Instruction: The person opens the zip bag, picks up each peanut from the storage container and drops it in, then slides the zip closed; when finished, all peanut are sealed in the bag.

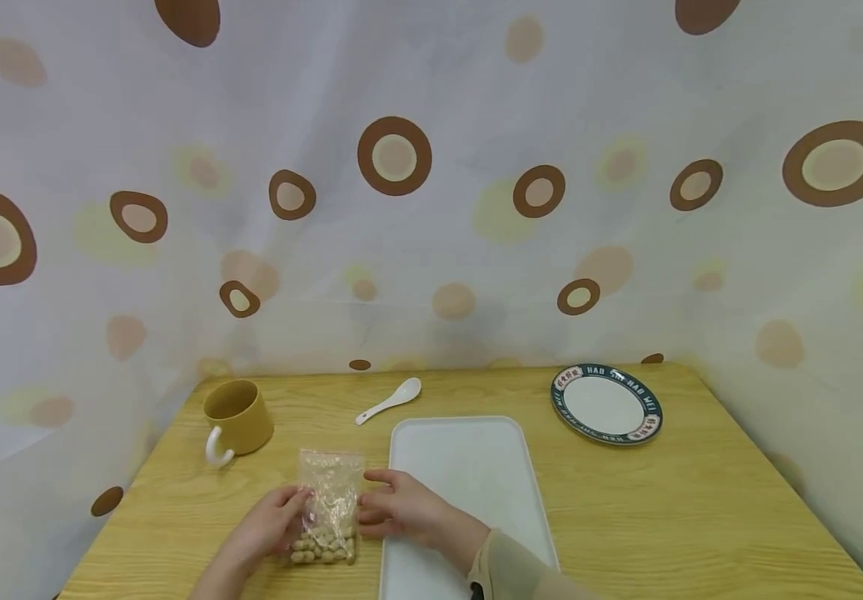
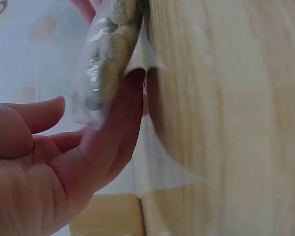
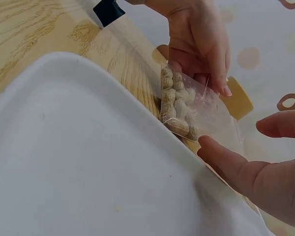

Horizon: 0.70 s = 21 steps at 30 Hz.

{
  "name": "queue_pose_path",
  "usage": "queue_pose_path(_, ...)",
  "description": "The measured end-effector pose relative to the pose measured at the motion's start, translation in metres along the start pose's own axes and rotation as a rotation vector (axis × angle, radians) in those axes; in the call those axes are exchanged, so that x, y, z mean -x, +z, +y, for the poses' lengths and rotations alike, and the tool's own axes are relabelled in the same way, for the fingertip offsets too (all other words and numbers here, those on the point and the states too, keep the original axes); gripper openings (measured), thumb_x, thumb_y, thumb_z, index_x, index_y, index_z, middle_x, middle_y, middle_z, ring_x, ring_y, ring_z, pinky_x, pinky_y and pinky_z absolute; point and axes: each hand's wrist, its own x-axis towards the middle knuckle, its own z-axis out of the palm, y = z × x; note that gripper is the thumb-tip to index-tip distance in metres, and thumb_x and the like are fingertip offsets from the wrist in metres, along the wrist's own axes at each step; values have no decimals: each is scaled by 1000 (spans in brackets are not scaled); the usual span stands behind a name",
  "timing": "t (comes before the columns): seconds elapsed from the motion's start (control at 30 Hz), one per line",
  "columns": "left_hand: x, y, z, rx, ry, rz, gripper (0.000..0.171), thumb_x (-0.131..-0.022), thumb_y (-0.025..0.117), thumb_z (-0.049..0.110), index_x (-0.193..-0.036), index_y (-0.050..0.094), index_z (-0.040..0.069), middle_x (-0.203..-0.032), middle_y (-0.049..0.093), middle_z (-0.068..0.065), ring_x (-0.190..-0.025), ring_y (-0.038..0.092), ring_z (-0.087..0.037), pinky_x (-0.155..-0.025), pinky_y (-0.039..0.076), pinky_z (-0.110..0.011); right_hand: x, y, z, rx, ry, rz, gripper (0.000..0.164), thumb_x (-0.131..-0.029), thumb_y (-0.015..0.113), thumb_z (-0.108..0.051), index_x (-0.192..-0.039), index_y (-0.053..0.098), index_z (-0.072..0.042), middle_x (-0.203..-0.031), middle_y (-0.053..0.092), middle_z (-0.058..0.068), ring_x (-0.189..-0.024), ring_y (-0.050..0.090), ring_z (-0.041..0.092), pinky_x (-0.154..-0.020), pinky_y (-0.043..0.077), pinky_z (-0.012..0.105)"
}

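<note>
A clear bag of peanuts (image 1: 326, 518) is being pinched by the left hand (image 1: 270, 523) on the bench (image 1: 701, 517); its other edge is being touched by the right hand (image 1: 401, 507), fingers spread.

Head camera sits high, looking forward and down over the whole table (image 1: 701, 500), from its near edge to the far corners and the dotted curtain (image 1: 431, 208) behind. Left wrist camera is pressed in tight, low beside the left hand (image 2: 49, 167), with the bag (image 2: 105, 54) right at the lens. Right wrist camera skims low over the tray (image 3: 88, 162), close, facing across at the left hand. All three views share the bag by the tray's left edge
</note>
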Motion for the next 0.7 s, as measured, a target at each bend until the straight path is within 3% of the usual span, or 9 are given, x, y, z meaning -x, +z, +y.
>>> queue_pose_path(0.17, -1, 8, 5, -106, 4, 128, 46, -105, 46, 16, -133, 43, -21, -89, 67, -16, -75, 67, -22, -67, 56, -35, 0, -5, 2, 10, -13, 6, 63, -97, 52, 1, -151, 21, 10, -132, 53, 31, -109, 65, 35, -92, 54, 47)
queue_pose_path(0.3, 1, 9, 12, -214, 11, 158, 62, -103, 48, 17, -142, 22, -24, -102, 69, -26, -83, 70, -26, -69, 57, -36, -1, -11, 2, 22, -23, -6, 64, -97, 53, 0, -151, 21, 9, -137, 48, 35, -112, 64, 34, -93, 54, 45)
queue_pose_path(0.4, 4, 8, 17, -311, 2, 151, 66, -104, 49, 20, -144, 19, -23, -116, 64, -34, -92, 69, -32, -78, 56, -42, 0, -15, 0, 34, -32, -18, 65, -95, 54, 2, -151, 22, 9, -141, 44, 36, -115, 62, 34, -94, 53, 44)
queue_pose_path(0.47, 4, 8, 20, -359, 6, 136, 70, -104, 50, 23, -145, 17, -22, -124, 58, -39, -104, 66, -42, -89, 52, -51, 3, -19, -4, 43, -38, -22, 65, -95, 54, 2, -151, 23, 9, -143, 41, 36, -119, 60, 35, -95, 53, 43)
queue_pose_path(0.57, 4, 8, 25, -436, 19, 99, 77, -103, 50, 29, -149, 10, -18, -138, 45, -41, -124, 50, -52, -104, 39, -61, 11, -31, -15, 64, -50, -15, 63, -97, 53, 0, -151, 23, 9, -146, 38, 37, -124, 56, 39, -97, 52, 42)
queue_pose_path(0.7, -1, 12, 34, -510, 90, 48, 82, -101, 56, 27, -152, 5, -13, -147, 26, -45, -134, 30, -61, -108, 27, -68, 23, -53, -32, 175, -83, 38, 61, -100, 52, -6, -152, 24, 7, -147, 39, 35, -129, 52, 42, -97, 51, 42)
